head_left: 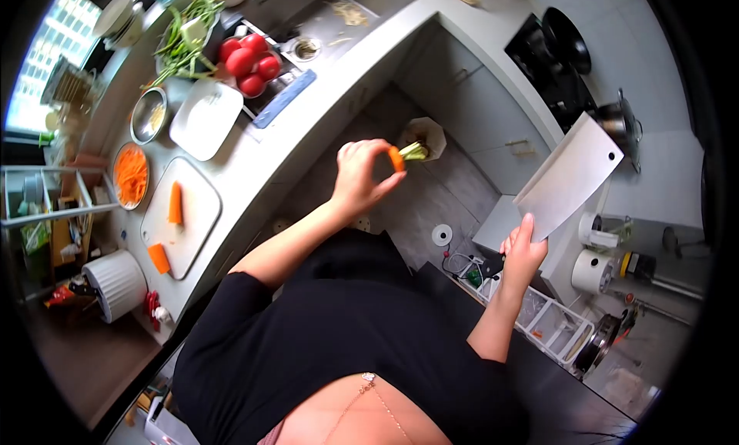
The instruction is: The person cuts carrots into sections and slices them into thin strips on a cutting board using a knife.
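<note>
Out over the floor, my left hand (360, 174) pinches a carrot top (397, 158) with short green stems. Below and behind it, a pale bin (435, 139) stands on the floor. My right hand (525, 254) is wrapped round the handle of a cleaver (568, 172), its broad blade pointing up and away. To my left, a white cutting board (192, 206) lies on the counter. One carrot piece (175, 204) rests on it, and a shorter carrot chunk (158, 258) lies by its near edge.
A bowl of shredded carrot (131, 175), a metal bowl (149, 115) and a white tray (206, 120) stand beyond the board. Tomatoes (242, 60) and green vegetables (185, 45) sit near the sink (339, 21). A wok (566, 41) and pot (618, 125) are at right.
</note>
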`<state>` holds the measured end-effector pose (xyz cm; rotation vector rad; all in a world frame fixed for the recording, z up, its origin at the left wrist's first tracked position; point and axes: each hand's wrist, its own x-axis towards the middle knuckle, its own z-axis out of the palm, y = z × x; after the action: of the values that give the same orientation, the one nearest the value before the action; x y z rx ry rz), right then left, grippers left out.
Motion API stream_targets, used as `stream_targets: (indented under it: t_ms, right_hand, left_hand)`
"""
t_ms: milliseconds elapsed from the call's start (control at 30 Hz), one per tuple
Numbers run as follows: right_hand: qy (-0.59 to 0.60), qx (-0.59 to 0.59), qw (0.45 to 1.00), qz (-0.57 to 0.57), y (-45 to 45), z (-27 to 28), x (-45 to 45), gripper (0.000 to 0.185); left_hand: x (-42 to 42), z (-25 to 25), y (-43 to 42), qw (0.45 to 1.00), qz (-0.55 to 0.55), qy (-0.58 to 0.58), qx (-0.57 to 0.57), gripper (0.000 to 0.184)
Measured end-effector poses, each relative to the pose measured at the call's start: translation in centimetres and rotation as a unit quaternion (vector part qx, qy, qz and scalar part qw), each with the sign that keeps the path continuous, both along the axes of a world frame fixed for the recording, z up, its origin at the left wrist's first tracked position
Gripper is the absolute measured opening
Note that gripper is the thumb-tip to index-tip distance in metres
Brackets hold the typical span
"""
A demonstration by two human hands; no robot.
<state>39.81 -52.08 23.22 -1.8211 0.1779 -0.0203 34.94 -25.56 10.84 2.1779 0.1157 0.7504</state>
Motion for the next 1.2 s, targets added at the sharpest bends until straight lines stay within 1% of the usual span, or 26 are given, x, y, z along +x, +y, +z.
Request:
stream_targets:
  t_ms: [33, 67, 133, 233, 333, 400, 467, 533, 600, 633, 667, 700, 733, 767, 800, 867, 900, 933, 1000, 1033, 1100, 1133, 1167, 1200]
  right_hand:
    - [0.007, -0.01, 1.0, -0.02, -1.6, -0.4, 0.2, 0.028]
    - [0.013, -0.003, 0.999, -0.032, -2.9, -0.7, 0.2, 0.028]
    - [0.026, 0.012, 0.998, -0.049, -4.9, -1.3, 0.1, 0.028]
    - [0.033, 0.015, 0.998, -0.048, -6.4, -1.9, 0.2, 0.028]
    - [0.037, 0.038, 0.998, -0.037, -6.7, -3.5, 0.6, 0.03]
    - [0.061, 0.044, 0.997, -0.01, -6.8, -5.2, 1.9, 0.033]
    - [0.061, 0.041, 0.995, 0.065, -4.0, -4.7, 2.7, 0.039]
    - [0.068, 0.029, 0.99, 0.123, -0.9, -5.3, 3.3, 0.042]
    - [0.077, 0.013, 0.98, 0.183, 3.3, -4.8, 3.0, 0.041]
    - [0.076, 0.018, 0.97, 0.231, 5.4, -5.1, 2.8, 0.037]
    - [0.074, 0.023, 0.959, 0.274, 7.4, -5.4, 2.6, 0.032]
    - [0.078, 0.018, 0.947, 0.312, 9.6, -5.7, 2.0, 0.03]
    - [0.08, 0.012, 0.934, 0.347, 12.0, -5.8, 1.3, 0.028]
    - [0.081, 0.005, 0.921, 0.38, 14.6, -5.7, 0.4, 0.026]
    - [0.079, 0.017, 0.907, 0.414, 17.2, -5.3, -0.8, 0.02]
    - [0.087, 0.021, 0.877, 0.473, 21.9, -4.8, -3.6, 0.017]
    - [0.083, 0.016, 0.864, 0.496, 24.2, -4.6, -5.4, 0.017]
    - [0.079, 0.009, 0.853, 0.516, 26.3, -4.4, -7.4, 0.017]
    - [0.087, -0.004, 0.832, 0.548, 30.2, -5.1, -10.7, 0.018]
    - [0.103, -0.002, 0.819, 0.565, 31.8, -5.6, -12.2, 0.017]
    - [0.094, -0.028, 0.792, 0.603, 34.5, -6.9, -15.1, 0.017]
    - [0.073, -0.089, 0.78, 0.616, 35.7, -7.4, -16.2, 0.019]
    - [-0.062, -0.123, 0.764, 0.63, 36.6, -10.8, -16.6, 0.02]
    - [-0.063, -0.202, 0.734, 0.645, 37.7, -9.6, -18.4, 0.021]
  left_hand:
    - [2.9, -1.2, -1.9, 1.0, 0.003, 0.021, -0.002, 0.051]
    - [5.7, -2.7, -3.3, 0.997, -0.011, 0.078, 0.02, 0.051]
    - [9.3, -7.2, -5.7, 0.992, 0.006, 0.107, 0.073, 0.05]
    - [9.3, -10.1, -6.5, 0.969, -0.001, 0.233, 0.077, 0.051]
    - [5.7, -11.3, -4.9, 0.965, -0.027, 0.244, 0.092, 0.039]
    - [1.7, -11.2, -3.1, 0.963, -0.043, 0.261, 0.042, 0.032]
    - [-3.2, -11.7, -1.0, 0.967, -0.006, 0.255, 0.002, 0.028]
    - [-8.5, -10.5, 1.5, 0.97, 0.044, 0.233, -0.055, 0.024]
    - [-14.0, -8.5, 4.1, 0.968, 0.14, 0.198, -0.06, 0.024]
    - [-17.0, -8.4, 5.4, 0.959, 0.206, 0.179, -0.081, 0.024]
    - [-20.1, -8.2, 6.6, 0.946, 0.266, 0.158, -0.101, 0.024]
    - [-23.2, -7.5, 7.6, 0.923, 0.338, 0.172, -0.072, 0.023]
    - [-26.2, -6.5, 8.3, 0.889, 0.404, 0.163, -0.141, 0.023]
    - [-29.3, -6.5, 9.3, 0.863, 0.463, 0.148, -0.14, 0.024]
    - [-32.3, -6.4, 10.0, 0.835, 0.512, 0.157, -0.124, 0.025]
    - [-37.5, -6.3, 11.7, 0.799, 0.582, 0.133, -0.074, 0.026]
    - [-39.9, -6.8, 12.6, 0.781, 0.606, 0.148, -0.028, 0.026]
    - [-41.4, -6.2, 13.3, 0.766, 0.625, 0.133, -0.072, 0.026]
    - [-43.5, -6.8, 15.1, 0.767, 0.62, 0.139, -0.09, 0.029]
    - [-43.6, -7.3, 16.2, 0.782, 0.603, 0.146, -0.06, 0.03]
    - [-43.1, -8.5, 18.0, 0.812, 0.561, 0.16, -0.003, 0.033]
    - [-42.2, -8.7, 18.9, 0.831, 0.535, 0.15, 0.017, 0.037]
    - [-41.2, -9.2, 20.0, 0.838, 0.524, 0.148, 0.037, 0.04]
    - [-40.1, -9.6, 20.9, 0.844, 0.514, 0.145, 0.057, 0.042]
